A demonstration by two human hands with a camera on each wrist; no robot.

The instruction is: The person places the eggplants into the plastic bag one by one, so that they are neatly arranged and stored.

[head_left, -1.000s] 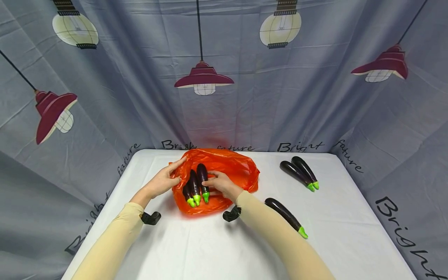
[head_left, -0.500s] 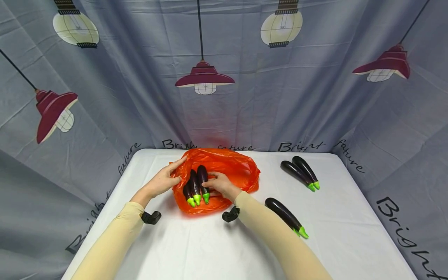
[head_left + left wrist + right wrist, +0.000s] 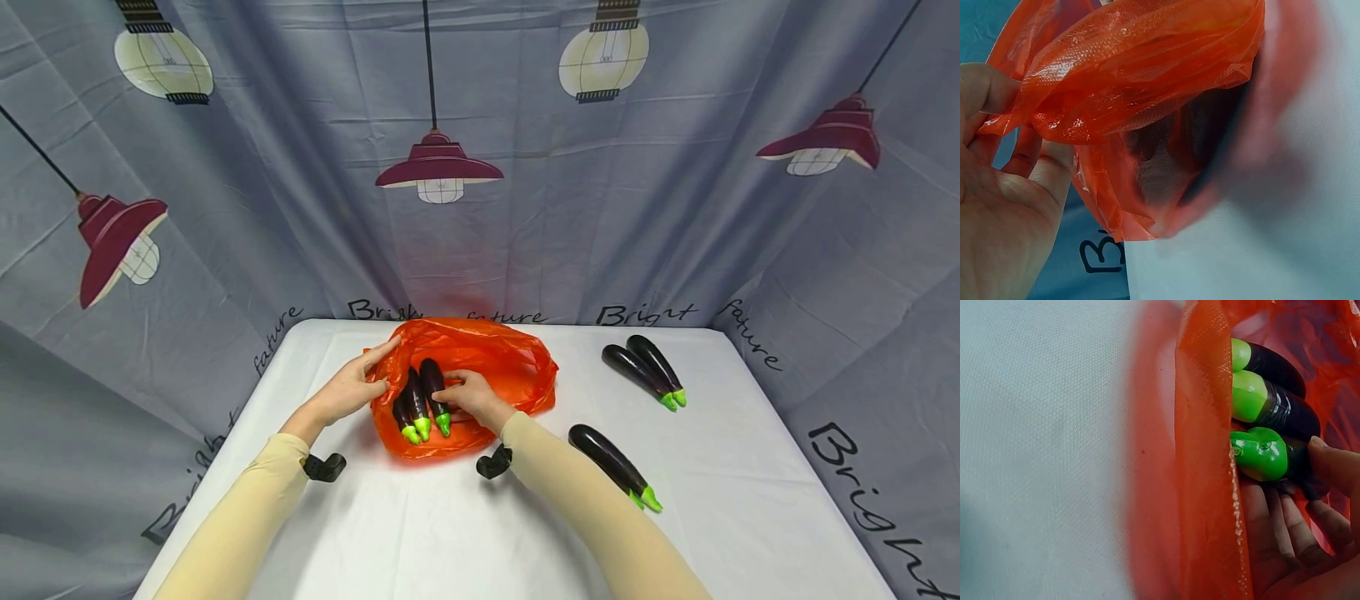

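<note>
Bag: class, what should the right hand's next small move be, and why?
Probably the right hand should loosen its thumb and fingers and slip out of the bag: the eggplant it holds already lies inside, beside two others, and the left hand pinches the edge with the mouth open.
</note>
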